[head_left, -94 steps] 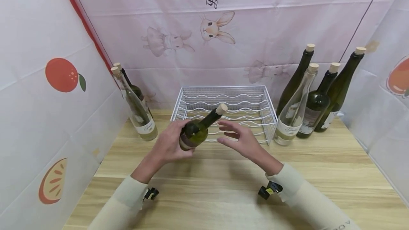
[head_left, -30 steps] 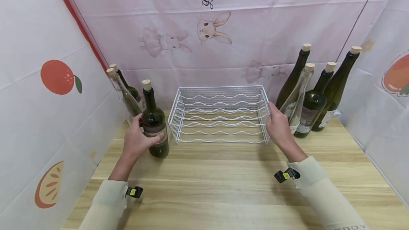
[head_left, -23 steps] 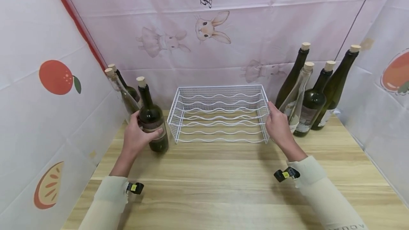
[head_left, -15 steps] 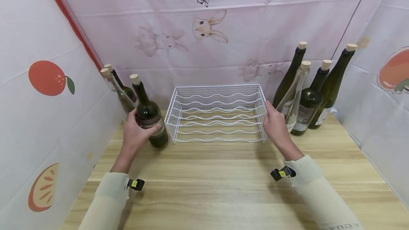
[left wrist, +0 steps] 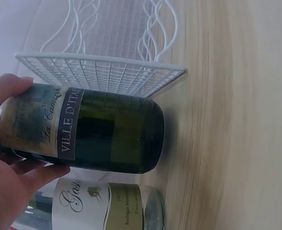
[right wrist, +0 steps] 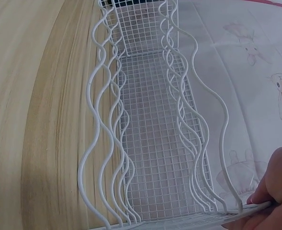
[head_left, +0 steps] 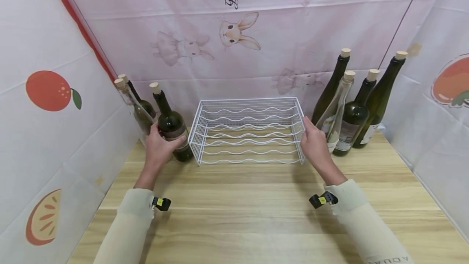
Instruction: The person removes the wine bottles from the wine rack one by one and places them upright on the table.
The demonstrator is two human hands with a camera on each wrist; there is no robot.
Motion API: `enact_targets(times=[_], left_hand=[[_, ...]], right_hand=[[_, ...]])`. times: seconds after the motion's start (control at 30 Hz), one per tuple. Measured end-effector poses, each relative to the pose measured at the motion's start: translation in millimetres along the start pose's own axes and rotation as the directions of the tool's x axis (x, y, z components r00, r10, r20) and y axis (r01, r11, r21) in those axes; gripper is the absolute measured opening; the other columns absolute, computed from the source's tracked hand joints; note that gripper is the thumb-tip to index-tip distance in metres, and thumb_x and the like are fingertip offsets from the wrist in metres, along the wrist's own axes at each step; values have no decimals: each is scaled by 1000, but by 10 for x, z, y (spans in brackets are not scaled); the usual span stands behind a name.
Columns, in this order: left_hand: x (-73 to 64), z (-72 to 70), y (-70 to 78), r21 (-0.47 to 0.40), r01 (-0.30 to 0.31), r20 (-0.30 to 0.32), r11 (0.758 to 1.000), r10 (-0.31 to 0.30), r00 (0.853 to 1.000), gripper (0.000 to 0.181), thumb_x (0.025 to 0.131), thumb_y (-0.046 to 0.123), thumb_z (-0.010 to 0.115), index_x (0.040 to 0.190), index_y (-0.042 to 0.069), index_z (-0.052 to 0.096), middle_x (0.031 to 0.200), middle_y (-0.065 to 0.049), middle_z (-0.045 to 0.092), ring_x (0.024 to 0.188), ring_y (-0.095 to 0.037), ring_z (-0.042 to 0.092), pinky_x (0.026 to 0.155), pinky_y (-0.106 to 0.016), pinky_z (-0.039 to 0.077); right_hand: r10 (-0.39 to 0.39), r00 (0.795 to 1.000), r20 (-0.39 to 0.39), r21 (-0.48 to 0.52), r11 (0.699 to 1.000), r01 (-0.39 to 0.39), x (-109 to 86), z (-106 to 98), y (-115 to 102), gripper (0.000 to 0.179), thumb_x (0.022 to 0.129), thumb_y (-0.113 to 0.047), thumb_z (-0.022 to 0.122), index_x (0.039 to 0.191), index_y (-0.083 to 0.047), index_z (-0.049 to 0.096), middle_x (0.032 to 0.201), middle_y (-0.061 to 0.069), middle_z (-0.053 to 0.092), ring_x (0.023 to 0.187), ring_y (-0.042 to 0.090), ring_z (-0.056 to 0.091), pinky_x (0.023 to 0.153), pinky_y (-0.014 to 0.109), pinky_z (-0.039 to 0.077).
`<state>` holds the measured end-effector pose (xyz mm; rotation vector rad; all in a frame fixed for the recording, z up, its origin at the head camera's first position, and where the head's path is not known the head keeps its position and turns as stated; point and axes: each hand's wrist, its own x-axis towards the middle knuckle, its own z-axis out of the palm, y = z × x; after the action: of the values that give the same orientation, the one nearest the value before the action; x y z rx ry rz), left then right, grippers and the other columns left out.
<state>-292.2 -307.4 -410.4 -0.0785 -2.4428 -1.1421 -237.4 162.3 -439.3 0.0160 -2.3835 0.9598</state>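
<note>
My left hand (head_left: pixel 158 146) grips a dark green wine bottle (head_left: pixel 172 123) round its labelled body, thumb across the label. The bottle stands close beside the left side of a white wire wine rack (head_left: pixel 249 161) and has a cork in its neck. In the left wrist view the label of this wine bottle (left wrist: pixel 117 132) reads "Ville d'Ita…". Just left of it is a clear corked bottle (head_left: pixel 141 115), partly behind my fingers. My right hand (head_left: pixel 316 144) pinches the rack's right side panel; the right wrist view shows the fingers (right wrist: pixel 279 177) curled on its edge.
Behind the clear bottle stands another dark bottle (head_left: pixel 146 106). Right of the rack are several corked bottles, among them a clear one (head_left: pixel 335 117) and a tall green one (head_left: pixel 384 97). A pink printed cloth (head_left: pixel 205 3) hangs behind the wooden table (head_left: pixel 249 215).
The left hand has carried the bottle from in front of the rack to its left side, then slid it farther back. The right hand has gone from open in the air to holding the rack.
</note>
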Motion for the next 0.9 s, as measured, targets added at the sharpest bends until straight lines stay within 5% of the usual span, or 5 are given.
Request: enact_targets(times=[0.53, 0.9], left_hand=[[125, 168, -44, -65, 32, 5, 997, -31, 1000, 100, 76, 30, 92, 155, 4, 37, 151, -25, 53, 137, -38, 55, 115, -56, 46], [202, 260, -90, -35, -15, -19, 999, 14, 1000, 99, 79, 32, 89, 157, 6, 35, 152, -24, 52, 139, -37, 53, 115, -56, 46]], right_hand=[[15, 1000, 9, 13, 1000, -15, -5, 0, 3, 55, 94, 9, 41, 148, 7, 51, 151, 27, 52, 120, 55, 62, 98, 63, 53], [16, 1000, 6, 28, 999, -16, 7, 24, 49, 55, 94, 8, 42, 148, 6, 51, 153, 24, 51, 118, 52, 64, 96, 63, 54]])
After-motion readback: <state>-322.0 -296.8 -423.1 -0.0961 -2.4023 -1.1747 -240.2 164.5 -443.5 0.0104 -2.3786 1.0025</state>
